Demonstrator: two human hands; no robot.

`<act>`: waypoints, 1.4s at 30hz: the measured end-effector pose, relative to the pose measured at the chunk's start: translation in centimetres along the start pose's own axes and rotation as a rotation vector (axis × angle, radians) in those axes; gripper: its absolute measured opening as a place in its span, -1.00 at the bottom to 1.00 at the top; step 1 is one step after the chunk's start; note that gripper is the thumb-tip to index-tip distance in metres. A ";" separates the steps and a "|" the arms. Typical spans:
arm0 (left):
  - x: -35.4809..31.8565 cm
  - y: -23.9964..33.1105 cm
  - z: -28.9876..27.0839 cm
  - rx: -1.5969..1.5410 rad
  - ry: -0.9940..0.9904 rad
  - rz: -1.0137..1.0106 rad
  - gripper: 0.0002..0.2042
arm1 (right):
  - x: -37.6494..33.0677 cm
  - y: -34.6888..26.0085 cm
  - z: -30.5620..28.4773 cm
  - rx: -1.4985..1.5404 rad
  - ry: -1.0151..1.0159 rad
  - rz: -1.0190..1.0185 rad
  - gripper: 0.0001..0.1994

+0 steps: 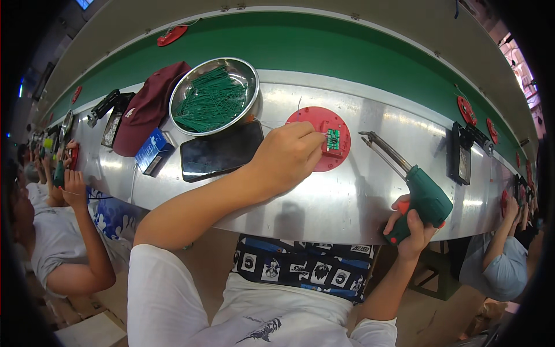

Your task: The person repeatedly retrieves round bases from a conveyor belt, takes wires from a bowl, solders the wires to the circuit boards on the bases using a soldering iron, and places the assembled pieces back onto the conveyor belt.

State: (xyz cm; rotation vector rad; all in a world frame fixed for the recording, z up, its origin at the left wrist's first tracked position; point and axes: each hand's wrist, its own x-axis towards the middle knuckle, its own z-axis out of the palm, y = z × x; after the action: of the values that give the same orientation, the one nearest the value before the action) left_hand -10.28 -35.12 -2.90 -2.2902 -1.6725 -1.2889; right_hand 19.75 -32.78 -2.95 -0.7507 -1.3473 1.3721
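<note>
My left hand (291, 155) reaches over a round red base (312, 114), its fingers pinched together at the near-left side of a small green circuit board (333, 139). A thin pale wire (265, 124) runs out from behind this hand; the fingertips hide where it ends. The board sits in a raised red holder on the base. In my right hand (413, 230) is a green soldering gun (428, 196), gripped by its handle with a finger by the orange trigger. Its metal tip points up and left, to the right of the red base and apart from the board.
Left of the base are a black phone (217, 155), a blue box (155, 151), a maroon cap (147, 110) and a steel bowl (255, 87) of green wires (211, 99). A black stand (461, 153) is at the right. Other people sit at both sides along the metal bench.
</note>
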 end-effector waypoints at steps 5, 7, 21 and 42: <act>-0.4 0.1 -0.2 0.026 -0.029 -0.040 -0.87 | -0.2 0.0 -0.8 0.045 0.041 0.012 -0.58; -0.3 0.3 -0.3 0.045 -0.024 -0.044 -0.87 | -0.2 0.2 -0.8 0.044 0.084 0.012 -0.58; 1.0 1.0 -1.6 -0.040 -0.216 0.082 -0.42 | 0.8 -0.9 -0.2 0.080 0.348 0.063 -0.64; 7.2 -9.2 -10.0 0.531 0.056 -0.228 -0.47 | 0.8 -0.8 -0.7 0.181 0.409 0.122 -0.68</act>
State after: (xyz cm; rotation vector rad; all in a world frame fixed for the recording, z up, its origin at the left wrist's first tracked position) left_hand -23.03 -30.29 4.25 -1.7841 -1.9986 -0.7878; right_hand 20.35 -31.97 -2.16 -0.9414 -0.8587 1.3259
